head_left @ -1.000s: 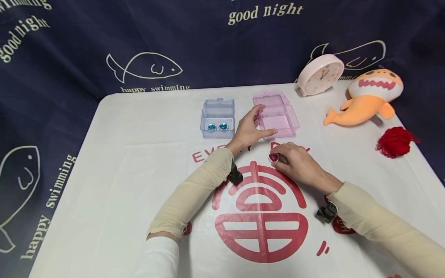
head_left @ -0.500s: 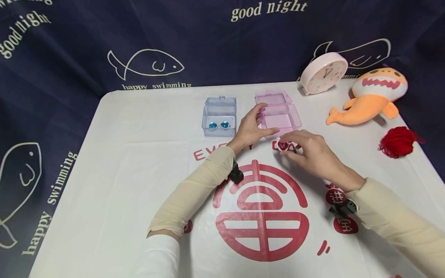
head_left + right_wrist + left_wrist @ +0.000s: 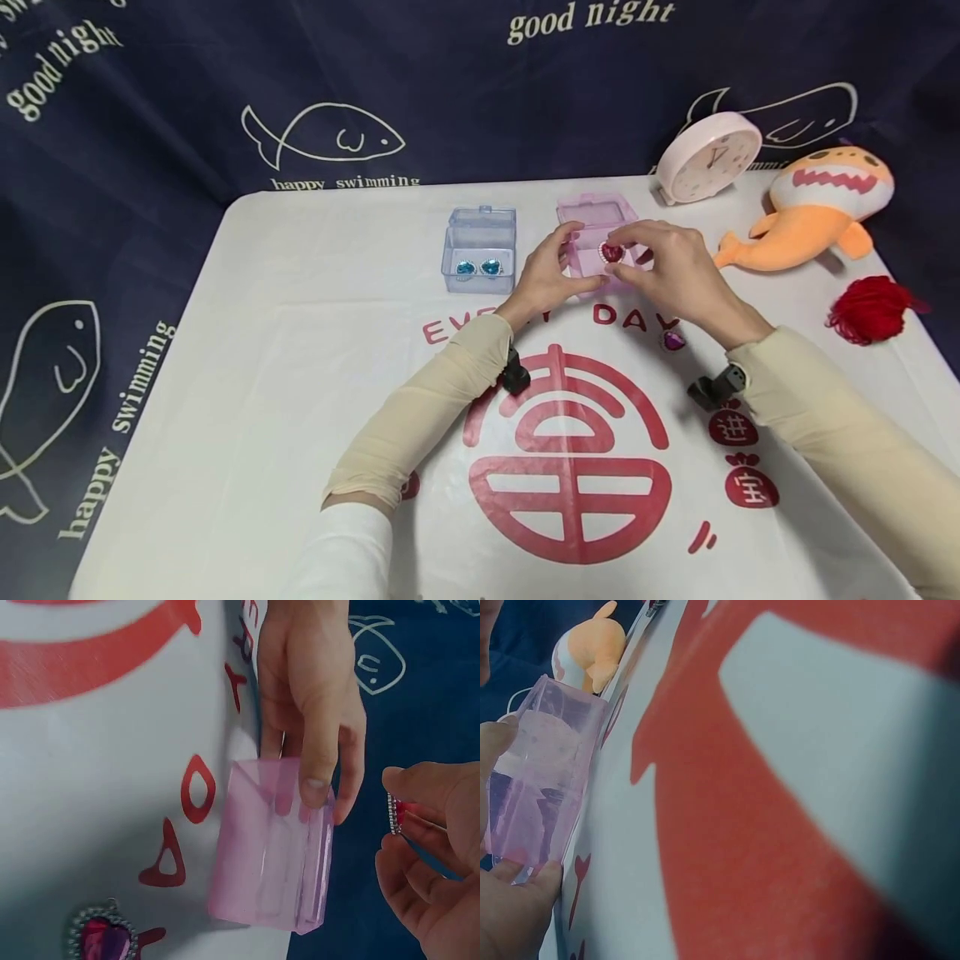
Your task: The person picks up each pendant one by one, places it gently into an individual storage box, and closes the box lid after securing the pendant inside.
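My left hand (image 3: 546,275) grips the left side of a pink see-through box (image 3: 270,847), thumb at its front rim and fingers behind. The box's lid (image 3: 594,212) stands open towards the back. Above the box, my right hand (image 3: 682,271) pinches a red heart-shaped gem charm (image 3: 612,252) with a beaded silver rim, apart from the box in the right wrist view. Below that hand a second heart gem charm (image 3: 673,341), pink-purple, lies on the tablecloth. To the left, a blue see-through box (image 3: 480,279) with its lid up holds two blue heart gems (image 3: 491,267).
A pink clock (image 3: 708,158) stands at the back right. Beside it lies an orange shark plush (image 3: 810,212), with a bundle of red yarn (image 3: 870,310) nearer the right edge. A dark curtain (image 3: 450,83) hangs behind the white printed tablecloth (image 3: 300,375).
My right hand has moved forward from the tablecloth to over the pink box, carrying the red heart gem charm. The pink-purple charm has come into sight. My left hand keeps its grip on the box.
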